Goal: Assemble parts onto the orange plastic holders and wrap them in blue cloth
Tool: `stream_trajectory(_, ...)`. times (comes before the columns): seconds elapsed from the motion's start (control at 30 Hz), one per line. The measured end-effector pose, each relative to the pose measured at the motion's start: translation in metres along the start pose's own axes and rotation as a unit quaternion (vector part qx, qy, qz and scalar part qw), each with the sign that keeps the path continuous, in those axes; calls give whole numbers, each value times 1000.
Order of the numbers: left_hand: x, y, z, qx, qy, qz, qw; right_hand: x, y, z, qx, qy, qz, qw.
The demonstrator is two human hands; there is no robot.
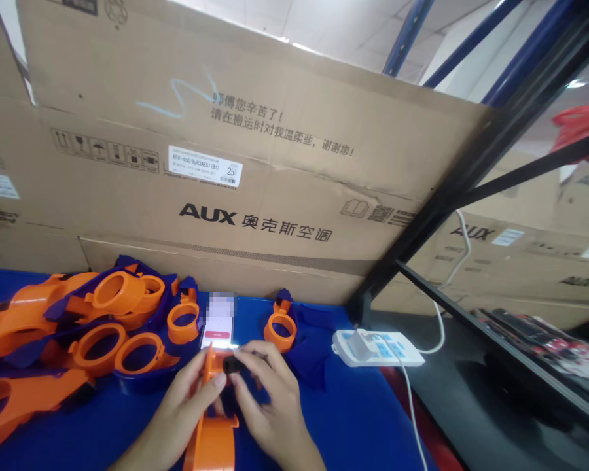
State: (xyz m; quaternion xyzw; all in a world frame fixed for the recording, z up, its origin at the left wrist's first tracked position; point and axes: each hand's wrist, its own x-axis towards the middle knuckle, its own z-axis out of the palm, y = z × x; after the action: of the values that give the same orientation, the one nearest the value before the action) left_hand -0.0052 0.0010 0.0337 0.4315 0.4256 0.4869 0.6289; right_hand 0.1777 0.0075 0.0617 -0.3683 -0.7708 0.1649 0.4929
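Observation:
My left hand [189, 396] is closed around the upper part of an orange tape dispenser [211, 445], whose wide round end hangs toward the bottom edge of the view. My right hand [269, 399] pinches a small black part [232, 364] between thumb and fingertips, at the dispenser's upper end. The left thumb is close beside that black part; whether it touches cannot be made out. Just beyond my hands lies a phone [218, 327] with a lit screen, partly blurred.
Several orange dispenser pieces [101, 350] lie with dark blue pieces at the left, others behind. One more orange ring piece [281, 330] is right of the phone. A white power strip [377, 348] with cables lies by the black rack post [422, 216]. Large cardboard boxes [255, 196] stand behind.

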Motion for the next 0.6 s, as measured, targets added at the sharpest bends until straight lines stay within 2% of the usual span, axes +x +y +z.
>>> stream_trajectory(0.1, -1, -1, 1, 7, -16, -6, 1000, -2, 0, 4, -18, 13, -18, 1000)
stream_trajectory(0.4, -1, -1, 2, 28, -45, 24, 998, -3, 2, 10, -5, -8, -29, 1000)
stream_trajectory(0.5, 0, 0, 2, 39, -13, 26, 999, -3, 0, 10, 9, -19, -31, 999)
stream_trajectory(0.6, 5, -1, 1, 30, 14, -2, 999, -5, -4, 9, 31, -48, -26, 998)
